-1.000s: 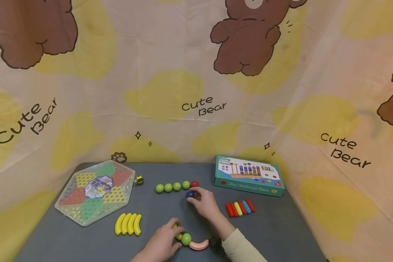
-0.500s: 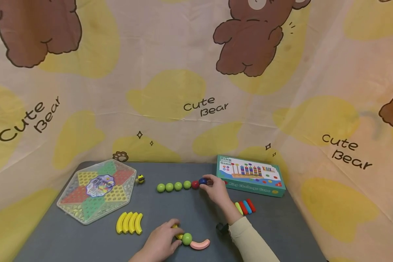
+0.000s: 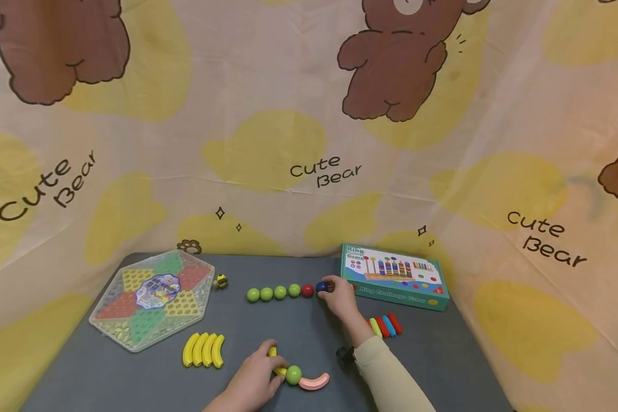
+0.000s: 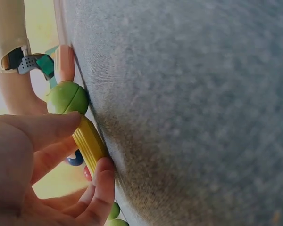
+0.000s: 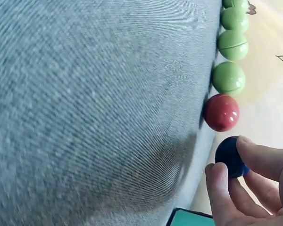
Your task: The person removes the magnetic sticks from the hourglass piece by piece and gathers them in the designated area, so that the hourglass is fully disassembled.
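In the head view, my right hand (image 3: 341, 298) pinches a dark blue ball (image 3: 321, 287) between thumb and fingers, at the right end of a row. Beside it is a red ball (image 3: 307, 290), then several green balls (image 3: 280, 292) to the left. A narrow gap separates blue from red in the right wrist view. Lower down, my left hand (image 3: 252, 377) holds a yellow curved piece (image 4: 90, 143) with thumb and fingers. Against that piece's end sits a green ball (image 3: 293, 375), followed by a pink curved piece (image 3: 314, 382).
Several yellow curved pieces (image 3: 203, 350) lie side by side at left. Behind them is a hexagonal star game board (image 3: 154, 297), with a small yellow-black toy (image 3: 220, 281) beside it. A green game box (image 3: 393, 277) and several coloured sticks (image 3: 386, 325) lie at right.
My right hand has carried the dark blue ball from in front of the red ball to the row's right end. The left hand stays by the yellow curved piece, its fingers shifting slightly.
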{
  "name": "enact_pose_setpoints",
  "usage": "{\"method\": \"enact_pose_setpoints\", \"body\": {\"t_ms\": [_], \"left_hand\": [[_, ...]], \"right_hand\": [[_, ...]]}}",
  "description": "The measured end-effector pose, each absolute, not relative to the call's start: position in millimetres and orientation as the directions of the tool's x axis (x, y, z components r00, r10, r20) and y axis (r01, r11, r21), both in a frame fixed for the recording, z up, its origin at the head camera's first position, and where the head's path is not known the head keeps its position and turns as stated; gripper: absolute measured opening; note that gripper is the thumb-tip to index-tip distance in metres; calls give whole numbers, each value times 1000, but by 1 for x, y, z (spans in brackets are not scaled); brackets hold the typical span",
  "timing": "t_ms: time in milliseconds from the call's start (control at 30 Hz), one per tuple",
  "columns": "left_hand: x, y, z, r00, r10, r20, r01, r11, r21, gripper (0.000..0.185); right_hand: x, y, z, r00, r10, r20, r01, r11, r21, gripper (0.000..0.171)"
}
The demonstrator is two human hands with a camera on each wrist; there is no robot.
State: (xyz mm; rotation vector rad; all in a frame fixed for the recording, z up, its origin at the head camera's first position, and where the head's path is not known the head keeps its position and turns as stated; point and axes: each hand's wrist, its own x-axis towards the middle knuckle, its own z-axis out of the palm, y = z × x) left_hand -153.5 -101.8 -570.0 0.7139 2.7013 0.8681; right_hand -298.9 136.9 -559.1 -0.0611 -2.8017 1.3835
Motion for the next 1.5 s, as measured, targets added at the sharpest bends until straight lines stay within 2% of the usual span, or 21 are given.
{"method": "enact_pose_setpoints", "body": {"t_ms": [133, 533, 900, 1033, 1133, 1300, 1500], "left_hand": [[-155, -101, -569, -871, 487, -62, 349, 704, 619, 12], [-156, -98, -571, -864, 498, -72, 364, 717, 595, 10], [-157, -96, -572, -869, 487, -88, 340, 717, 609, 9], [-156, -95, -572, -872, 481, -86, 333, 715, 615, 8], [-155, -94, -573, -874, 480, -78, 334, 710, 620, 7], [-155, -95, -575, -872, 486, -61, 348, 701, 623, 7], [-156, -97, -578, -869, 493, -34, 364, 686, 629, 8]], "right_hand": [[-301, 133, -561, -998, 59, 5, 33, 624, -781, 35], [-299, 132, -571, -998, 58, 12, 29, 655, -755, 38], [-267, 134, -549, -997, 29, 68, -36, 615, -788, 44], [-243, 129, -547, -996, -64, 62, -89, 610, -788, 42], [-223, 126, -550, -977, -211, -12, -125, 619, -775, 40], [-197, 126, -556, -896, -407, -177, -123, 611, -782, 33], [-180, 128, -562, -809, -542, -226, -160, 574, -803, 27]]}}
